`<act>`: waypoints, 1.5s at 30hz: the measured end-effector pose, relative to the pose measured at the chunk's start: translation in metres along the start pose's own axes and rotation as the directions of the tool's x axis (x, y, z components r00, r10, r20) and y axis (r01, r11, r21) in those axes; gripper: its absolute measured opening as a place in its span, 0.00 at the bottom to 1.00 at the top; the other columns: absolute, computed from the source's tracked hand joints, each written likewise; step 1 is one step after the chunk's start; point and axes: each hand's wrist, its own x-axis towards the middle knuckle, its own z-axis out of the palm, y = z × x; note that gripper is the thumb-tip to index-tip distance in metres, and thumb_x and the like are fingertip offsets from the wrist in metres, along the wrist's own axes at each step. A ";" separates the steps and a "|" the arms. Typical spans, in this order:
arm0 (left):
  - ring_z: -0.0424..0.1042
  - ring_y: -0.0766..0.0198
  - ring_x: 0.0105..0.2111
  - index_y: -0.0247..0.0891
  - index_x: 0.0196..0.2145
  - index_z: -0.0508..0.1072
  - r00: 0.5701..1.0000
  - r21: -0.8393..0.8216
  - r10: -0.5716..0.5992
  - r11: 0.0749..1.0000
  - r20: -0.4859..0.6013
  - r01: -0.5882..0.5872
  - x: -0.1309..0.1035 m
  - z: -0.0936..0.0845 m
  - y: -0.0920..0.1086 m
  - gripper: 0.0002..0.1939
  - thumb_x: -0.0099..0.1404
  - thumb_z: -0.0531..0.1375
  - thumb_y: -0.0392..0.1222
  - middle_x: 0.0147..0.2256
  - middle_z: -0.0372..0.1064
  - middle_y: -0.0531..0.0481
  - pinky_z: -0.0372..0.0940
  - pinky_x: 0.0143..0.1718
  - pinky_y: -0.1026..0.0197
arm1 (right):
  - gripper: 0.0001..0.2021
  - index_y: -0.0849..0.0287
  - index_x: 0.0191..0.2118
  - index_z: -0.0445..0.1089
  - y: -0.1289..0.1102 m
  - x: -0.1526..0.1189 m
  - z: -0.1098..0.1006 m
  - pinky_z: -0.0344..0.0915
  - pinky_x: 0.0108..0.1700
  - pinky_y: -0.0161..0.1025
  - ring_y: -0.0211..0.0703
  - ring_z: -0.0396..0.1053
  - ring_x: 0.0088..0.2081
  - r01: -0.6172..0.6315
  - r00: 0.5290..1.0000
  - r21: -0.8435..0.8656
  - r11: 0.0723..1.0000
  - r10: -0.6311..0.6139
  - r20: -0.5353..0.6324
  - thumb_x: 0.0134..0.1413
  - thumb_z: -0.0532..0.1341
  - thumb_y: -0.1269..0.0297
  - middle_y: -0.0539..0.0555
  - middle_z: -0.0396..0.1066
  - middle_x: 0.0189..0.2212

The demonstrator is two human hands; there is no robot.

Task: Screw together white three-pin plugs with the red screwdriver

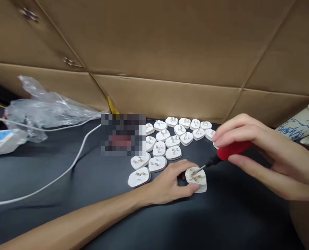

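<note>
A white electrical plug (201, 180) with brass-coloured metal parts on its top face rests on the dark table. My left hand (173, 182) grips this plug from the left, thumb at the near side and fingers at the far side. A screwdriver (233, 150) with a red and black handle is in my right hand (263, 152), pinched between thumb and fingers. It slants down to the left, and its metal tip meets the plug's top face. Behind my left hand, several similar white plugs (157, 164) lie with their flat metal pins facing up.
A padded brown panel (170, 45) rises behind the table. Clear plastic wrap (50, 104), a white cable (77, 156) and a white power strip (3, 142) are on the left. A patterned cup (300, 121) lies tilted at the right. One patch beside the plugs is pixelated.
</note>
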 end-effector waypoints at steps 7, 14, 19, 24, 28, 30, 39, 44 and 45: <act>0.67 0.62 0.32 0.37 0.42 0.73 0.999 -0.010 -0.026 1.000 -0.029 0.025 -0.001 0.001 0.000 0.11 0.62 0.62 0.42 0.34 0.68 0.51 0.63 0.36 0.61 | 0.07 0.55 0.45 0.66 0.000 0.001 0.002 0.70 0.40 0.41 0.46 0.71 0.38 -0.096 0.989 -0.076 0.992 0.086 -0.120 0.61 0.61 0.66 0.55 0.70 0.41; 0.66 0.62 0.32 0.38 0.42 0.72 1.000 0.001 -0.013 1.000 0.001 0.013 0.000 0.000 0.001 0.10 0.62 0.62 0.42 0.34 0.67 0.52 0.63 0.36 0.61 | 0.06 0.56 0.42 0.67 0.001 0.002 0.003 0.69 0.37 0.38 0.42 0.70 0.33 -0.071 0.987 -0.073 0.995 0.059 -0.151 0.61 0.63 0.65 0.52 0.70 0.34; 0.67 0.62 0.32 0.38 0.42 0.73 0.999 -0.024 -0.051 0.998 -0.008 0.051 0.001 0.000 0.001 0.11 0.63 0.62 0.42 0.34 0.69 0.52 0.64 0.35 0.61 | 0.10 0.56 0.49 0.66 0.003 0.001 0.000 0.69 0.44 0.39 0.46 0.71 0.45 -0.056 0.998 0.000 0.998 0.055 -0.031 0.63 0.59 0.67 0.56 0.71 0.45; 0.67 0.62 0.31 0.37 0.41 0.73 0.998 -0.051 -0.068 0.996 -0.010 0.067 0.001 0.000 0.000 0.10 0.63 0.63 0.43 0.34 0.69 0.51 0.64 0.34 0.61 | 0.03 0.56 0.41 0.67 0.005 0.005 0.005 0.67 0.35 0.37 0.39 0.69 0.31 -0.080 0.982 -0.029 0.996 0.074 -0.173 0.62 0.62 0.66 0.51 0.70 0.33; 0.66 0.62 0.31 0.37 0.41 0.73 0.996 -0.078 -0.089 0.993 -0.017 0.087 0.001 -0.001 0.001 0.11 0.62 0.63 0.43 0.34 0.69 0.51 0.63 0.34 0.61 | 0.07 0.58 0.47 0.66 0.006 0.006 0.006 0.68 0.41 0.36 0.41 0.71 0.40 -0.085 0.989 0.015 0.996 0.086 -0.123 0.65 0.58 0.68 0.55 0.69 0.42; 0.66 0.62 0.31 0.37 0.42 0.73 0.995 -0.083 -0.097 0.992 -0.011 0.096 0.001 -0.001 0.002 0.11 0.62 0.63 0.43 0.34 0.69 0.51 0.63 0.34 0.62 | 0.09 0.58 0.49 0.66 0.006 0.005 0.004 0.68 0.42 0.35 0.41 0.71 0.43 -0.031 0.999 0.070 0.997 0.034 -0.033 0.65 0.57 0.70 0.55 0.69 0.45; 0.65 0.63 0.31 0.38 0.40 0.72 0.994 -0.063 -0.112 0.992 0.013 0.112 0.002 -0.001 0.003 0.10 0.62 0.63 0.44 0.33 0.67 0.52 0.62 0.34 0.62 | 0.08 0.57 0.50 0.65 0.008 0.007 0.006 0.68 0.42 0.34 0.38 0.71 0.40 -0.087 0.995 0.037 0.996 0.088 -0.051 0.67 0.56 0.67 0.53 0.70 0.44; 0.63 0.64 0.29 0.38 0.40 0.73 0.991 -0.102 -0.134 0.986 0.003 0.133 0.002 -0.001 0.002 0.10 0.62 0.64 0.43 0.31 0.65 0.53 0.61 0.33 0.62 | 0.05 0.55 0.44 0.68 0.009 0.006 0.003 0.67 0.37 0.34 0.37 0.70 0.34 -0.065 0.997 -0.007 0.998 0.065 -0.041 0.64 0.60 0.67 0.50 0.71 0.36; 0.63 0.64 0.29 0.38 0.40 0.73 0.990 -0.101 -0.139 0.985 0.006 0.138 0.003 -0.001 0.002 0.10 0.62 0.63 0.43 0.31 0.65 0.53 0.61 0.33 0.62 | 0.02 0.56 0.41 0.68 0.010 0.006 0.005 0.66 0.35 0.35 0.36 0.69 0.32 -0.098 0.991 -0.043 0.994 0.094 -0.098 0.64 0.60 0.65 0.49 0.70 0.34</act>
